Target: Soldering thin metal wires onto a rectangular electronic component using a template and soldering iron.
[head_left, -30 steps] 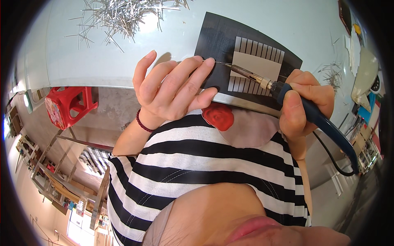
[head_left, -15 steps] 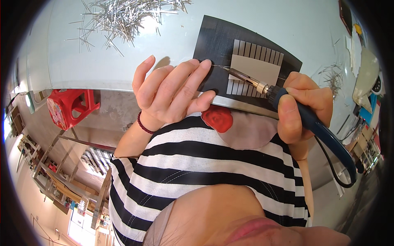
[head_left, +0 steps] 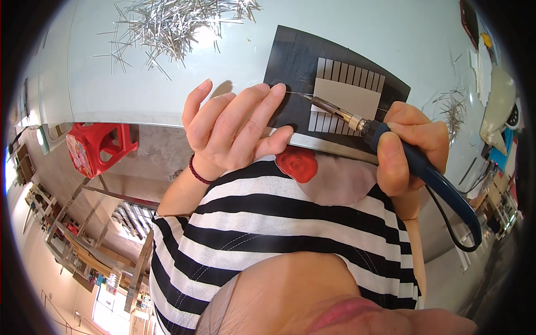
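My right hand (head_left: 416, 145) is closed around the dark blue handle of a soldering iron (head_left: 346, 115). The iron's tip points left and rests near the end of a thin metal wire (head_left: 295, 92). My left hand (head_left: 231, 128) has its fingers spread, thumb well apart, and the index fingertip touches the wire's left end on the black board (head_left: 287, 61). Flat on that board lies a pale grey slotted plate (head_left: 347, 96), with rows of narrow strips along two sides. The iron covers part of its lower strips.
A heap of thin metal pins (head_left: 173, 28) lies on the pale table (head_left: 335, 22) at the far left, and a smaller bunch of pins (head_left: 453, 109) at the right. The table's near edge runs before me. A red stool (head_left: 97, 148) stands below at the left.
Both hands and the iron have shifted very slightly in the picture; the iron's tip stays close to the wire. Grips look the same.
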Action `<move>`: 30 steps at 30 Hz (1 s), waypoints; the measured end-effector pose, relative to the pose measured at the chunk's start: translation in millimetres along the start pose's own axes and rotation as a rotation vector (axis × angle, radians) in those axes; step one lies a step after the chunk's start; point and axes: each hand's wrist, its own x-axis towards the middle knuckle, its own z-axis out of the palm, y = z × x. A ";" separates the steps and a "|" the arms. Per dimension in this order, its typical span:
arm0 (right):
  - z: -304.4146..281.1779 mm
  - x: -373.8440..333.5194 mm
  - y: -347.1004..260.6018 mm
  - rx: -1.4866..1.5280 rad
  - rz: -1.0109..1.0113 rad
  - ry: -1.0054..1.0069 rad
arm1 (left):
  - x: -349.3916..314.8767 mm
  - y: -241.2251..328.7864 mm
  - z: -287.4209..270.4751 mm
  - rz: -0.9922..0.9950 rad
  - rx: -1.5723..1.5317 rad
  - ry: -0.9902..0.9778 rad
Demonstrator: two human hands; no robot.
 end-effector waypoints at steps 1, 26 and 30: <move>0.4 1.4 0.6 0.004 -0.003 -0.004 | 0.5 -0.7 1.1 0.001 0.002 0.002; 9.1 4.8 21.0 -0.019 -0.138 0.318 | -2.3 -8.0 2.6 -0.024 -0.047 0.021; 2.0 -6.2 7.5 0.179 0.084 0.500 | -1.8 -15.2 -6.7 0.031 -0.150 -0.066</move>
